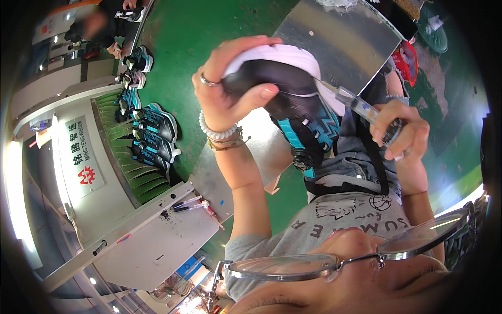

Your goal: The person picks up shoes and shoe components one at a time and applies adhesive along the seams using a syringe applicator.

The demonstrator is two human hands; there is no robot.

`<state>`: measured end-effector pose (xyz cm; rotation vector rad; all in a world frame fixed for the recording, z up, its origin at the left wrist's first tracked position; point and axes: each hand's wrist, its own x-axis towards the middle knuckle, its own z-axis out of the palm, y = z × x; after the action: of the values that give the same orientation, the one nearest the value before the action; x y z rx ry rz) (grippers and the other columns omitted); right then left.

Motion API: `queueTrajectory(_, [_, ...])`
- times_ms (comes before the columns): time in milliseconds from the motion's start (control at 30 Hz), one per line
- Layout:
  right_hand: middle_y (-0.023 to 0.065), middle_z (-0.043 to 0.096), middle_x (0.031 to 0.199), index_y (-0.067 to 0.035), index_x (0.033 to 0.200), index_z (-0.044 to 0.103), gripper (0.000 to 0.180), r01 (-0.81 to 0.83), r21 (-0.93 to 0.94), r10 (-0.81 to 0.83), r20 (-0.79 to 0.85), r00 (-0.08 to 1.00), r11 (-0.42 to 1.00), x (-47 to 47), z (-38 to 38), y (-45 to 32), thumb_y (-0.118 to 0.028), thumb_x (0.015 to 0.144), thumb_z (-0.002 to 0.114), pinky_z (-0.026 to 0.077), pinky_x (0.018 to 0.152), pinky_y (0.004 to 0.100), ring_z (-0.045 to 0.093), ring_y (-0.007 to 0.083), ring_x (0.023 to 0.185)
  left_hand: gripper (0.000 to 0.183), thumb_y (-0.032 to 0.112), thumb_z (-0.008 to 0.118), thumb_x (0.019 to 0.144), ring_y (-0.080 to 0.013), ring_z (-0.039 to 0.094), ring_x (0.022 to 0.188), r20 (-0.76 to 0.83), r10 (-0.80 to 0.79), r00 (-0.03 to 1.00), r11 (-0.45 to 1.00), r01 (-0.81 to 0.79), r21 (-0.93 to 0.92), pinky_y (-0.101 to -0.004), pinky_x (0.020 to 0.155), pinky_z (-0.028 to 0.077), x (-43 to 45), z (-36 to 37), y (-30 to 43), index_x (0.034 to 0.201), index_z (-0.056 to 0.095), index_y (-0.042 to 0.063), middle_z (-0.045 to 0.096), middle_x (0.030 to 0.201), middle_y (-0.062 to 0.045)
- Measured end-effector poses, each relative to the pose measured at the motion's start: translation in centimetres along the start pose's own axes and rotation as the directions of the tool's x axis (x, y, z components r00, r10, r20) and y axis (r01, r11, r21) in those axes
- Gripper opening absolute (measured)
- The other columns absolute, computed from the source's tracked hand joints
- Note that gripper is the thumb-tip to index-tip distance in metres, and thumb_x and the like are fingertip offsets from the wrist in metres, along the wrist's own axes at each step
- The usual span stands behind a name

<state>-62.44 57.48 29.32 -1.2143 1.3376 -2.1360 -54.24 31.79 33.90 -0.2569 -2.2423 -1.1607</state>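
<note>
My left hand (229, 86), with a ring and bracelets, grips the toe end of a black and turquoise sports shoe (292, 90). Its thumb lies over the black upper and its fingers wrap the white sole (274, 53). A clear syringe (361, 106) with a thin needle is held in my right hand (402, 131). The needle tip is at the line where the upper meets the white sole. The shoe is tilted above my lap, its heel out of plain sight. A round dial (302, 161) shows near its turquoise straps.
Several black and turquoise shoes (155, 121) stand along the green surface at left. A metal plate (337, 43) lies beyond the shoe. Pens (190, 205) rest on a white ledge (157, 243). A red basket (408, 62) is at right. Another person (94, 25) is at the upper left.
</note>
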Motion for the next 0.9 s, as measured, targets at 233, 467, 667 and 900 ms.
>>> queueTrajectory(233, [0.0233,0.055,0.072,-0.002,0.051,0.049,0.054,0.029,0.214,-0.026,-0.014,1.000,0.976,-1.8,0.4,4.0,-0.021,0.093,0.022,0.044,0.053,0.0308,0.052,0.0229,0.054,0.052,0.033,0.067,0.074,-0.0240,0.060,0.083,-0.165,-0.079,0.983,0.992,0.061,-0.112,-0.0304,0.075,0.048,-1.1,-1.0,-2.8,0.102,0.051,-0.008,0.061,0.090,-0.019])
queueTrajectory(467, [0.0251,0.055,0.072,0.001,0.052,0.049,0.049,-0.110,0.162,0.108,0.025,0.994,0.981,-4.3,-0.9,3.8,-0.014,0.091,0.024,0.043,0.051,0.0282,0.052,0.0209,0.053,0.054,0.040,0.060,0.078,-0.0202,0.056,0.084,-0.300,-0.147,0.942,0.988,0.129,-0.080,-0.0300,0.079,0.044,-3.2,-2.7,-6.7,0.102,0.053,-0.008,0.059,0.094,-0.015])
queueTrajectory(667, [0.0242,0.055,0.072,0.001,0.052,0.048,0.049,-0.134,0.091,0.132,0.028,0.991,0.987,-5.0,-1.5,3.5,-0.014,0.092,0.024,0.042,0.052,0.0286,0.051,0.0206,0.055,0.048,0.036,0.054,0.083,-0.0186,0.055,0.086,-0.328,-0.218,0.919,0.975,0.189,-0.116,-0.0291,0.079,0.044,-4.4,-3.2,-8.5,0.105,0.051,-0.007,0.056,0.102,-0.015])
queueTrajectory(900, [0.0237,0.055,0.073,0.001,0.053,0.048,0.048,-0.193,0.081,0.195,-0.012,0.981,0.978,-5.8,-2.0,4.0,-0.013,0.092,0.024,0.042,0.054,0.0295,0.051,0.0210,0.056,0.040,0.028,0.048,0.088,-0.0198,0.056,0.088,-0.431,-0.360,0.827,0.933,0.330,-0.145,-0.0291,0.080,0.045,-6.9,-3.3,-10.6,0.108,0.050,-0.006,0.056,0.102,-0.014])
